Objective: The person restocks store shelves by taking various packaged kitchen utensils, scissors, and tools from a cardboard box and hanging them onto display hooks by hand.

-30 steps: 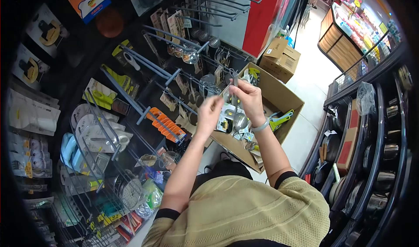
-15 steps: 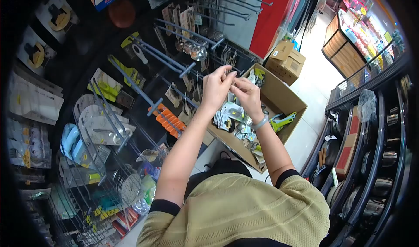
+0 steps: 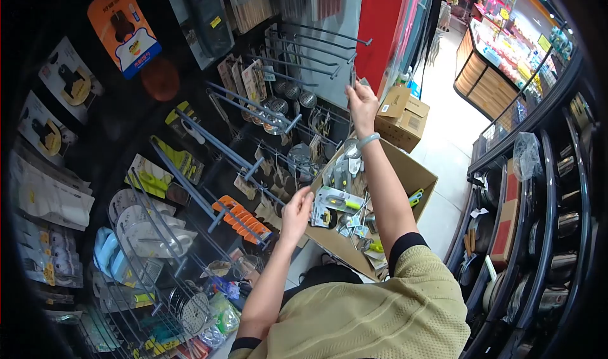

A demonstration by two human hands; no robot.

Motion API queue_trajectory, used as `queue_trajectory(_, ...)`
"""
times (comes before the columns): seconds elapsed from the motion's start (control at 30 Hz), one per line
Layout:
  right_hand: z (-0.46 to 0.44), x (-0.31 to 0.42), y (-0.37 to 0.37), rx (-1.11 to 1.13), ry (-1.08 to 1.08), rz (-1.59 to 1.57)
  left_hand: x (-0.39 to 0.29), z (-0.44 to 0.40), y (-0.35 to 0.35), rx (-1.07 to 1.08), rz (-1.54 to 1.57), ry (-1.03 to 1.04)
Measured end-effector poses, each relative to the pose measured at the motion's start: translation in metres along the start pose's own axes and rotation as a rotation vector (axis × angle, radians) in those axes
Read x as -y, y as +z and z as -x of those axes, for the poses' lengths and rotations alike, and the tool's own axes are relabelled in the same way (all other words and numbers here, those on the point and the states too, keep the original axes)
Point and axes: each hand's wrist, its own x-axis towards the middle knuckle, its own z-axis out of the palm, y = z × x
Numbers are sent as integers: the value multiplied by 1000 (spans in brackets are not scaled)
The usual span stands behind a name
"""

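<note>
My right hand (image 3: 362, 108) is raised above the cardboard box, its fingers closed round the handle of a long metal ladle or skimmer (image 3: 352, 148). The handle's top sticks up past my fingers, and the round head hangs below, over the box's back corner. Lower and to the left, my left hand (image 3: 296, 216) is open, holding nothing, with its fingers loosely bent beside the box's left edge. Inside the cardboard box (image 3: 415, 169) lie several packaged kitchen tools, among them a green-handled one on a card (image 3: 341, 202).
Metal display hooks (image 3: 237, 150) jut out from the rack on the left. Ladles and skimmers (image 3: 277, 107) hang there, with orange items (image 3: 240, 219) lower down. A second carton (image 3: 402, 118) stands behind the box. Shelves of pans (image 3: 484, 210) line the right side.
My hands, earlier together above the box, have parted: the right went up and forward with the metal utensil, the left came down and back. The view has shifted slightly.
</note>
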Motion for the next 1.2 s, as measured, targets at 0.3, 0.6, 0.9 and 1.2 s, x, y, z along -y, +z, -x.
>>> queue_trajectory(0.3,-58,-27,19,-83,-21,141,2,4,-13,-17,54,-162)
queue_trajectory(0.6,-65,-40,46,5,108,146,27,6,-7,-14,60,-206)
queue_trajectory(0.9,-82,-63,115,227,87,96,49,23,-16,-62,12,-279)
queue_trajectory(1.2,-91,-90,158,257,40,86,57,36,-28,-141,-50,-346)
